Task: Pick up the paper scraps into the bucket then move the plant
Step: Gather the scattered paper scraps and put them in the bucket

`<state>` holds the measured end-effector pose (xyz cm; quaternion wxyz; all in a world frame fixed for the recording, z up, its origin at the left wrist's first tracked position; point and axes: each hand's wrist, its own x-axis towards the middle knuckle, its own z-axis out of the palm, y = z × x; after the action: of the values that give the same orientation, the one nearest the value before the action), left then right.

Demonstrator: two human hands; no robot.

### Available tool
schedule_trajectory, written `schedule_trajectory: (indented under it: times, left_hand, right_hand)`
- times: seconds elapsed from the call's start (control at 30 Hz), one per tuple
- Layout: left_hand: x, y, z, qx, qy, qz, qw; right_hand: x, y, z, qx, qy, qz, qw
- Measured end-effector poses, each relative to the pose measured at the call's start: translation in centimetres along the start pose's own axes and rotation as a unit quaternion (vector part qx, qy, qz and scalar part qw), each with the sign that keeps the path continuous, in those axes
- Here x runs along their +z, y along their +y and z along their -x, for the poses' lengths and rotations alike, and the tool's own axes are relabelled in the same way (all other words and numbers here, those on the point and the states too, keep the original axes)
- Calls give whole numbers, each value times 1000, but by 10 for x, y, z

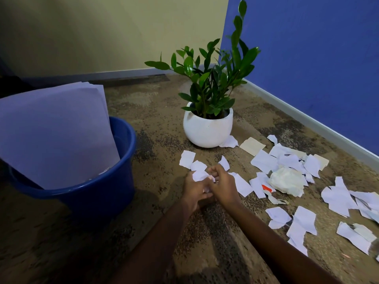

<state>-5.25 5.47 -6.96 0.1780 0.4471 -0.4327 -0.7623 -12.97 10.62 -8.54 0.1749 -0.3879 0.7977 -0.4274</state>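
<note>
Head view: left hand (193, 191) and right hand (224, 186), pressed together at frame centre, both clutching crumpled paper scraps (200, 175). Loose scraps (264, 160): over a dozen, overlapping, centre to lower right on the floor (61, 232). One blue bucket (98, 193), left, holding large sheets (55, 130). One plant (207, 83), white pot (207, 131), upper centre.

No readable text, labels or numbers — none anywhere

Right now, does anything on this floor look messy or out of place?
Yes. Torn paper scraps litter the carpet right of the plant, one lying against its white pot. Large sheets stick out of the blue bucket at a tilt. The left hand and right hand grip a crumpled scrap.
</note>
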Motion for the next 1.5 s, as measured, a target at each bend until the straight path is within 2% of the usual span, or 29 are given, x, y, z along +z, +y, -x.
schedule_trajectory:
  times: [0.1, 0.2, 0.27, 0.37, 0.47, 0.57, 0.7, 0.87, 1.07, 1.33, 1.5]
  left_hand:
    - [-4, 3, -8, 5, 103, -29, 994]
    - [-9, 0, -15, 23, 142, -64, 987]
    - [-12, -1, -18, 29, 160, -69, 984]
    - [-17, -4, -22, 34, 170, -64, 983]
    - [-22, -9, -26, 27, 171, -69, 982]
    - [-25, -12, -30, 12, 164, -73, 984]
    - [-28, -12, -32, -8, 147, -65, 987]
    - [-29, -9, -28, 5, 147, -86, 985]
    - [-23, 5, -11, 38, 149, -118, 981]
    - [-16, 49, 25, 186, 133, -205, 952]
    - [-29, 92, 55, 300, 188, -276, 894]
  right_hand:
    - [-1, 6, -8, -4, -63, 1, 998]
    - [-4, 23, -19, 22, -76, 37, 996]
    - [-8, 41, -29, 77, -62, 102, 990]
    - [-17, 66, -41, 197, -77, 217, 953]
    - [-17, 74, -51, 258, -121, 253, 925]
    - [-8, 75, -54, 232, -146, 286, 918]
    - [-2, 71, -53, 193, -112, 293, 930]
    - [-8, 68, -47, 162, -77, 192, 965]
    - [-16, 65, -30, 170, -74, 113, 976]
    - [-30, -18, -25, 32, -7, 18, 999]
    - [-19, -94, -30, -56, 14, -33, 998]
